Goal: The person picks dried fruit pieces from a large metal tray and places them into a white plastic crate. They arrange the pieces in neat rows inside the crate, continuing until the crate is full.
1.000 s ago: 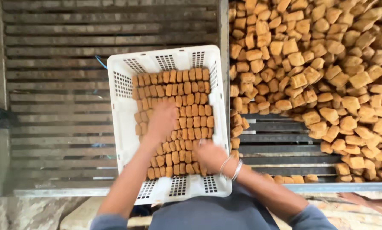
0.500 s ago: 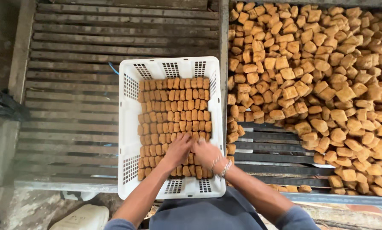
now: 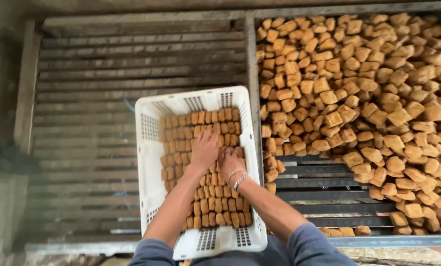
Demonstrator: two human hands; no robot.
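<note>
A white plastic crate (image 3: pixel 146 143) sits on a slatted rack and holds tidy rows of brown fried cubes (image 3: pixel 181 133). My left hand (image 3: pixel 205 149) lies flat on the cubes near the crate's middle, fingers spread. Right beside it, my right hand (image 3: pixel 228 161) presses on the cubes too, bracelets on its wrist. Neither hand lifts a piece.
A big loose heap of the same brown cubes (image 3: pixel 368 98) fills the slatted bay on the right, behind a grey divider (image 3: pixel 252 74). The left bay's dark slats (image 3: pixel 92 74) lie bare around the crate. A metal front edge (image 3: pixel 393 241) runs along the bottom.
Both hands have moved up the crate from its near end toward the middle. The camera view has shifted, so the crate sits lower and more to the right.
</note>
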